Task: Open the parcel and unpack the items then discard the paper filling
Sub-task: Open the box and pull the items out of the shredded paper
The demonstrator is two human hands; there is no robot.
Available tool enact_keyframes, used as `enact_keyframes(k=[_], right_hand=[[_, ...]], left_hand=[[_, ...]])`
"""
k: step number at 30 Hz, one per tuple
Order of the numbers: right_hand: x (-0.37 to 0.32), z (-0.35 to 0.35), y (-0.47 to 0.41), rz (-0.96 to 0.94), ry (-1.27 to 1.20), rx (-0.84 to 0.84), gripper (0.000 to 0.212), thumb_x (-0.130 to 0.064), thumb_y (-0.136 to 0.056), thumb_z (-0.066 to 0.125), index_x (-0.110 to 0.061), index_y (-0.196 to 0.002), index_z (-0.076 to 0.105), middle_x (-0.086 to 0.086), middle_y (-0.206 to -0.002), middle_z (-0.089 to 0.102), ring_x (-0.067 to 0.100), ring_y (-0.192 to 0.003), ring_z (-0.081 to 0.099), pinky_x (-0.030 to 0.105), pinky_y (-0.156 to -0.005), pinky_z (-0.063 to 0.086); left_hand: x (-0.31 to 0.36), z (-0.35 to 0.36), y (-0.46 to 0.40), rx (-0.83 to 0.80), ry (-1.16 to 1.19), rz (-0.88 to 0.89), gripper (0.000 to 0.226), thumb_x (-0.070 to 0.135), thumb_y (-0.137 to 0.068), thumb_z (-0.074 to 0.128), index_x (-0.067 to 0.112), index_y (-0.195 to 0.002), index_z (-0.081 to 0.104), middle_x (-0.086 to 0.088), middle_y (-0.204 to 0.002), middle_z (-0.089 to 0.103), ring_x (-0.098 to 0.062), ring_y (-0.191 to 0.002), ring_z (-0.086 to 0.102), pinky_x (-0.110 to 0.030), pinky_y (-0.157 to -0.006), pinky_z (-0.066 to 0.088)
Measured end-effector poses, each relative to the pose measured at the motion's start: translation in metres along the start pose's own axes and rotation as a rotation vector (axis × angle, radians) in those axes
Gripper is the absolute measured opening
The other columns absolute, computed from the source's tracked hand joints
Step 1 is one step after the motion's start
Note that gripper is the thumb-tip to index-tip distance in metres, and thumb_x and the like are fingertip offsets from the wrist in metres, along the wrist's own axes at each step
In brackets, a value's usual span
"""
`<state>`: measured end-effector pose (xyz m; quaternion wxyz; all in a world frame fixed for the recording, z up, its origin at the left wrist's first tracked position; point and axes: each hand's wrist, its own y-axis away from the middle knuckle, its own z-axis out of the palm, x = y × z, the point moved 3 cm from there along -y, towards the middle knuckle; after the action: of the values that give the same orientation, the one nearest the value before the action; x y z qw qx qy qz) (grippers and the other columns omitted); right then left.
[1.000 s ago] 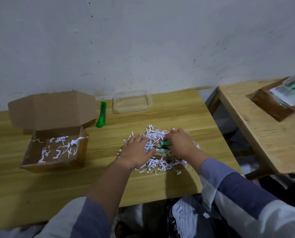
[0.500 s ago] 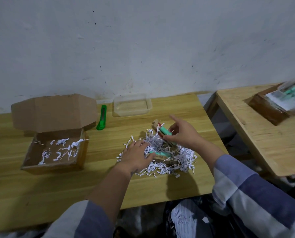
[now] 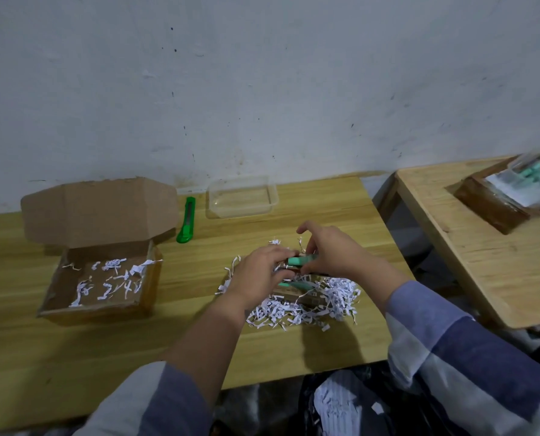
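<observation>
Since half a second earlier, the right hand (image 3: 334,256) had been brought back down from its raised position over the shredded paper (image 3: 306,305), and the green item (image 3: 300,261) it carried had been lowered level to meet the left hand (image 3: 259,275). The item was pinched at its right end by the right hand's thumb and fingers, while its left end was touched by the curled fingertips of the left hand; whether the left hand truly gripped it could not be told.

This was judged to mean that unpacking was under way, with the item being freed from the filling rather than yet set aside. The clear plastic tray (image 3: 242,199) at the back of the desk (image 3: 73,357) held nothing visible.

The item's long axis was laid roughly left to right, tipped slightly, just above the paper heap near the desk's front right. A second green piece (image 3: 297,283) and small brown boxes (image 3: 306,294) were half buried beneath. The opened parcel (image 3: 99,247) stood well apart to the left, a few shreds inside, with a green knife (image 3: 187,220) beside it.
</observation>
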<state>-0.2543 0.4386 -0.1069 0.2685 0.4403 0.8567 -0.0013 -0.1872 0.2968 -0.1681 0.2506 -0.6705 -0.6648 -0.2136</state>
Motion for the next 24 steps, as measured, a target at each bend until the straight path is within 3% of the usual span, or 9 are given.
enact_keyframes(k=[3, 6, 9, 12, 15, 18, 24], right_hand=[[0.012, -0.005, 0.0, 0.05, 0.025, 0.014, 0.069, -0.019, -0.068, 0.081, -0.019, -0.127, 0.045, 0.006, -0.101, 0.068, 0.018, -0.082, 0.057, 0.029, -0.069, 0.044], [0.03, -0.012, -0.001, 0.143, -0.025, 0.038, 0.054, -0.023, -0.072, 0.079, -0.017, -0.12, 0.056, 0.005, -0.103, 0.07, 0.018, -0.083, 0.06, 0.03, -0.071, 0.049], [0.049, -0.017, -0.01, 0.242, -0.027, 0.111, 0.037, -0.029, -0.074, 0.077, -0.016, -0.107, 0.068, 0.007, -0.104, 0.071, 0.021, -0.086, 0.064, 0.029, -0.068, 0.051], [0.064, -0.018, -0.026, 0.349, -0.079, 0.206, 0.035, -0.03, -0.078, 0.073, -0.015, -0.109, 0.068, 0.01, -0.102, 0.072, 0.024, -0.085, 0.066, 0.03, -0.065, 0.051], [0.075, -0.016, -0.045, 0.438, -0.093, 0.275, 0.038, -0.034, -0.081, 0.07, -0.01, -0.111, 0.067, 0.014, -0.099, 0.072, 0.028, -0.084, 0.067, 0.032, -0.065, 0.05], [0.085, -0.008, -0.066, 0.521, -0.119, 0.275, 0.037, -0.034, -0.083, 0.068, -0.007, -0.109, 0.067, 0.017, -0.099, 0.071, 0.032, -0.089, 0.066, 0.037, -0.073, 0.053], [0.103, 0.01, -0.086, 0.59, -0.171, 0.344, 0.038, -0.035, -0.084, 0.067, -0.007, -0.11, 0.065, 0.015, -0.104, 0.069, 0.031, -0.093, 0.064, 0.032, -0.07, 0.047]], left_hand=[[-0.004, -0.003, 0.003, 0.099, 0.15, -0.052, 0.025, 0.028, -0.085, 0.069, 0.029, -0.11, 0.071, 0.015, -0.123, 0.065, -0.001, -0.112, 0.058, -0.019, -0.097, 0.043], [-0.016, -0.001, 0.003, 0.07, 0.07, -0.095, 0.016, 0.032, -0.087, 0.067, 0.031, -0.101, 0.074, 0.013, -0.115, 0.07, -0.003, -0.101, 0.064, -0.028, -0.091, 0.052], [-0.02, 0.01, 0.001, -0.088, -0.034, -0.122, 0.027, 0.041, -0.089, 0.061, 0.033, -0.115, 0.067, 0.011, -0.134, 0.057, -0.011, -0.125, 0.051, -0.035, -0.108, 0.037], [-0.019, 0.021, 0.003, -0.195, -0.114, -0.137, 0.04, 0.05, -0.092, 0.051, 0.038, -0.13, 0.054, 0.011, -0.148, 0.041, -0.014, -0.14, 0.03, -0.043, -0.116, 0.02], [-0.024, 0.031, 0.008, -0.232, -0.125, -0.149, 0.041, 0.054, -0.092, 0.045, 0.039, -0.13, 0.052, 0.012, -0.151, 0.035, -0.014, -0.141, 0.027, -0.048, -0.115, 0.023], [-0.027, 0.032, 0.012, -0.22, -0.145, -0.144, 0.043, 0.056, -0.093, 0.042, 0.038, -0.131, 0.051, 0.014, -0.15, 0.035, -0.012, -0.141, 0.026, -0.043, -0.115, 0.022], [-0.031, 0.035, 0.013, -0.184, -0.13, -0.13, 0.041, 0.056, -0.093, 0.043, 0.039, -0.128, 0.053, 0.016, -0.147, 0.037, -0.009, -0.14, 0.025, -0.042, -0.113, 0.023]])
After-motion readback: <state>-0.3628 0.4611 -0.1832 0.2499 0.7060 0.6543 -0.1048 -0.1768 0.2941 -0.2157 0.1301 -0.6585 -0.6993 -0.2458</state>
